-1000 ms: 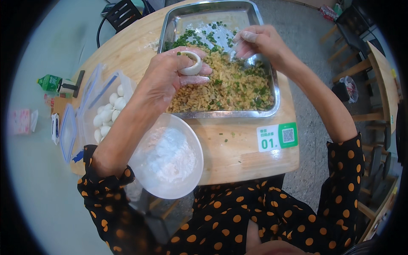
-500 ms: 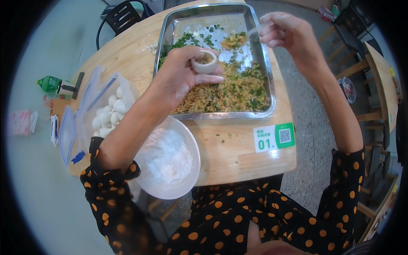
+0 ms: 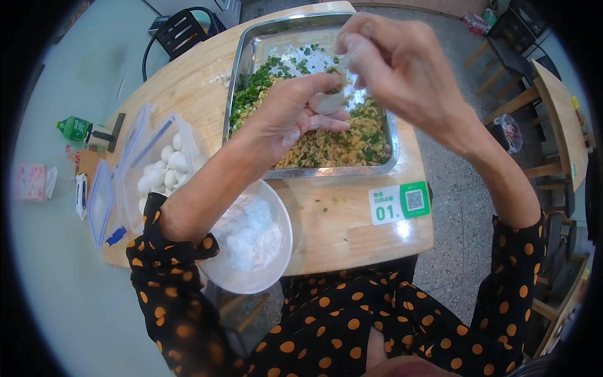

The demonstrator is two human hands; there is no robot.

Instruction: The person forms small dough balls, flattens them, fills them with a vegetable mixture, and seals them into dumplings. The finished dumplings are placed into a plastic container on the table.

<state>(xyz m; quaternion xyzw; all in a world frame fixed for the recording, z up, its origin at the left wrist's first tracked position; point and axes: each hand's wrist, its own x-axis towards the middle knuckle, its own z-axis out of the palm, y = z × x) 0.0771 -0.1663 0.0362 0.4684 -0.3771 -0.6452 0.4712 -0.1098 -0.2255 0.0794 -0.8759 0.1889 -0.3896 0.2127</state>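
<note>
My floury left hand [image 3: 289, 110] holds a white dough cup [image 3: 326, 103] with some filling in it, its fingers curled round the sides. My right hand [image 3: 402, 69] is closed on a translucent spoon, mostly hidden, right above the cup. Both hands are over a steel tray [image 3: 314, 172] holding yellowish chopped filling [image 3: 336, 147] and chopped green onion [image 3: 257, 81]. A bowl of white flour [image 3: 251, 232] is below my left forearm, and a plastic container of white balls [image 3: 166, 166] stands left of it.
The round-edged wooden table [image 3: 339, 245] carries a printed card [image 3: 399, 201]. At the left are a green bottle [image 3: 72, 129], a tissue pack [image 3: 30, 182] and other small items on a pale surface. A black chair [image 3: 176, 34] stands beyond the table; more chairs and a wooden table [image 3: 562, 125] are right.
My right hand lifted a spoonful of filling out to the right, then swung back left to the dough cup. My left hand moved slightly right with the cup.
</note>
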